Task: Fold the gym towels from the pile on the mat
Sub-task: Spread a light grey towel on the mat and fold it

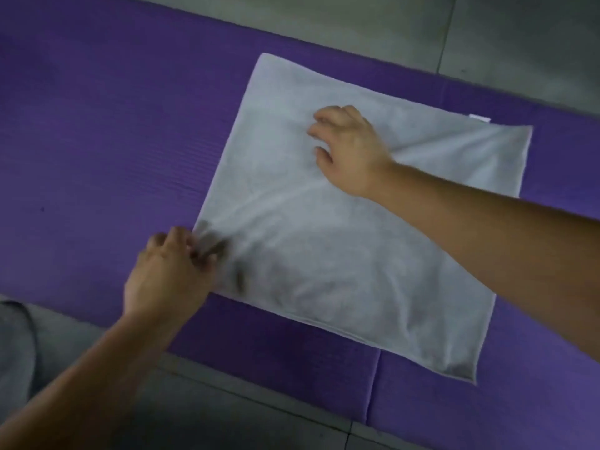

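Note:
A white gym towel (pixel 350 254) lies spread flat on the purple mat (pixel 97 141), with a crease running across its middle. My left hand (pixel 168 274) pinches the towel's near left edge with curled fingers. My right hand (pixel 350 147) rests on the towel's upper middle, fingers bent and pressing into the cloth. A small white tag (pixel 480 117) shows at the towel's far right edge. No pile of towels is in view.
Grey tiled floor (pixel 324 24) lies beyond the mat's far edge and also in front of its near edge. A grey cloth (pixel 16 345) shows at the left border. A seam (pixel 373 384) divides the mat at the lower right.

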Demonstrator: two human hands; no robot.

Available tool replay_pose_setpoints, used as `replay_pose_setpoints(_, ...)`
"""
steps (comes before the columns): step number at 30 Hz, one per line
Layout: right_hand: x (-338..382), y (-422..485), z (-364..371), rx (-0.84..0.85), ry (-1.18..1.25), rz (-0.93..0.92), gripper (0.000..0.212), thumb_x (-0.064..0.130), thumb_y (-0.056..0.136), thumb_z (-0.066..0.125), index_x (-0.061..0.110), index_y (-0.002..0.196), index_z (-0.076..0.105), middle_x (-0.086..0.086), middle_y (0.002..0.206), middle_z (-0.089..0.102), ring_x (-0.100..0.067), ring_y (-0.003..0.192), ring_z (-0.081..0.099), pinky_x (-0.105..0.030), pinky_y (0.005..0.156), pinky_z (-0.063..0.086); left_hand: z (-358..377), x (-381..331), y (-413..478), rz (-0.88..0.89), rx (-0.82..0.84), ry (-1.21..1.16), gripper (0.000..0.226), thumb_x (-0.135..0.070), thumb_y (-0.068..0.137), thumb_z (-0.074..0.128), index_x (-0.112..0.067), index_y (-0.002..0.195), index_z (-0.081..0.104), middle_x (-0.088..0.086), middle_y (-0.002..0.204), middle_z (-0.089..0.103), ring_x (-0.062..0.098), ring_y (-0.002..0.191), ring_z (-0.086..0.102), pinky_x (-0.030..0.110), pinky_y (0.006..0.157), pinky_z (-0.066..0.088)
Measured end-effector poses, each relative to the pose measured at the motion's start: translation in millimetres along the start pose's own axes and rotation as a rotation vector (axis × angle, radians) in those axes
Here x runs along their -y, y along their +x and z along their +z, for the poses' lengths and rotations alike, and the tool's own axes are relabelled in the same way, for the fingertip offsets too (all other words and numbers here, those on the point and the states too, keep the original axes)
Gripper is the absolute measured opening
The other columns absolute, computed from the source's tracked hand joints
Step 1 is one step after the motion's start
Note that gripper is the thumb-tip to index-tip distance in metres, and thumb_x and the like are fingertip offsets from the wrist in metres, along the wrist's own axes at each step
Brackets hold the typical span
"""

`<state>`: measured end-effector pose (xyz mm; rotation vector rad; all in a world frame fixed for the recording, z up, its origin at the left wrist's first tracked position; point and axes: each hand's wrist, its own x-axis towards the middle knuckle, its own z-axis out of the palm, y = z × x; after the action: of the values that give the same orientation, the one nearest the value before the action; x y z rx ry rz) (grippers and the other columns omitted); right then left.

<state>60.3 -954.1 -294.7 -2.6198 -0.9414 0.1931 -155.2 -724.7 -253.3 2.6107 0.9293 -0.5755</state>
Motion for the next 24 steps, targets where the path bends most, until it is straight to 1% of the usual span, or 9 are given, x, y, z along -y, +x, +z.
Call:
replay_pose_setpoints(3, 27.0, 59.5, -1.9, 0.086, -0.025, 0.019, 0.046, 0.026, 0.098, 0.054, 0.008, 0.14, 0.051, -0.012, 0.15, 0.04, -0.033, 0.133, 0.042, -0.046, 0.108, 0.04, -11.2, 50.9, 10.3, -0.191, 0.17, 0.136, 0.05, -0.07, 0.081, 0.055, -0.023, 0.095, 0.06, 0.01, 0.097, 0.066, 0.033, 0.082, 0.059, 0.043, 0.076, 0.052)
replay_pose_setpoints(5, 40.3, 95.2, 0.0, 0.092, -0.001, 0.143, 0.051, 0.029, 0.099, 0.054, 0.01, 0.145, 0.043, -0.012, 0.151, 0.036, -0.032, 0.133, 0.045, -0.044, 0.107, 0.043, -8.3, 63.8, 8.7, -0.264, 0.185, -0.106, 0.056, -0.076, 0.073, 0.058, -0.021, 0.083, 0.063, 0.004, 0.082, 0.072, 0.027, 0.074, 0.065, 0.043, 0.075, 0.056)
replay_pose_setpoints(8, 44.1, 135.9, 6.4, 0.044, 0.007, 0.35, 0.052, 0.031, 0.1, 0.054, 0.006, 0.143, 0.041, -0.018, 0.148, 0.038, -0.035, 0.13, 0.05, -0.041, 0.103, 0.043, -1.9, 55.5, 0.1, -0.417, 0.175, -0.646, 0.038, -0.047, 0.077, 0.083, -0.013, 0.085, 0.068, 0.003, 0.068, 0.074, 0.019, 0.063, 0.072, 0.039, 0.07, 0.062)
replay_pose_setpoints(11, 36.3, 162.7, 7.6, 0.047, 0.004, 0.477, 0.056, 0.035, 0.097, 0.057, 0.003, 0.142, 0.045, -0.02, 0.148, 0.044, -0.03, 0.137, 0.046, -0.035, 0.108, 0.04, 10.6, 45.1, -3.4, -0.512, 0.127, -0.945, 0.026, -0.022, 0.079, 0.087, -0.01, 0.091, 0.067, 0.007, 0.071, 0.074, 0.013, 0.056, 0.07, 0.031, 0.061, 0.06)
replay_pose_setpoints(15, 24.2, 187.1, 8.6, 0.032, 0.076, 0.572, 0.033, 0.037, 0.087, 0.063, 0.013, 0.108, 0.066, -0.015, 0.12, 0.069, -0.032, 0.109, 0.067, -0.041, 0.094, 0.056, 23.3, 45.3, -2.9, -0.597, 0.045, -1.101, 0.015, -0.008, 0.082, 0.081, -0.012, 0.088, 0.067, 0.005, 0.072, 0.071, 0.013, 0.054, 0.064, 0.03, 0.061, 0.057)
replay_pose_setpoints(16, 19.9, 193.4, 9.4, 0.011, 0.156, 0.569, 0.019, 0.038, 0.086, 0.064, 0.02, 0.092, 0.065, -0.012, 0.107, 0.072, -0.032, 0.1, 0.07, -0.045, 0.091, 0.058, 24.0, 46.8, -4.0, -0.596, 0.036, -1.115, 0.012, -0.008, 0.084, 0.078, -0.013, 0.087, 0.067, 0.004, 0.073, 0.07, 0.014, 0.057, 0.062, 0.03, 0.06, 0.056)
replay_pose_setpoints(18, 19.3, 202.0, 7.1, -0.032, 0.333, 0.597, 0.02, 0.038, 0.086, 0.064, 0.025, 0.074, 0.054, -0.008, 0.085, 0.068, -0.032, 0.083, 0.073, -0.05, 0.078, 0.062, 23.4, 53.3, -5.5, -0.572, 0.026, -1.099, 0.009, -0.012, 0.088, 0.075, -0.019, 0.084, 0.071, -0.001, 0.073, 0.072, 0.015, 0.065, 0.063, 0.036, 0.069, 0.06)
replay_pose_setpoints(21, 35.4, 212.6, 7.2, -0.053, 0.485, 0.584, 0.027, 0.027, 0.096, 0.061, 0.024, 0.073, 0.046, -0.007, 0.077, 0.057, -0.023, 0.068, 0.064, -0.043, 0.067, 0.063, 14.6, 67.9, -0.5, -0.547, -0.03, -1.069, 0.02, -0.019, 0.092, 0.071, -0.025, 0.073, 0.073, -0.017, 0.064, 0.07, 0.016, 0.075, 0.066, 0.045, 0.084, 0.06)
replay_pose_setpoints(24, 56.1, 225.6, 15.1, -0.108, 0.553, 0.487, 0.029, 0.019, 0.1, 0.056, 0.023, 0.075, 0.041, -0.006, 0.074, 0.051, -0.015, 0.058, 0.055, -0.03, 0.058, 0.057, 1.2, 80.2, 14.6, -0.553, -0.135, -1.045, 0.02, -0.02, 0.094, 0.069, -0.023, 0.074, 0.071, -0.01, 0.066, 0.07, 0.019, 0.072, 0.066, 0.045, 0.083, 0.06)
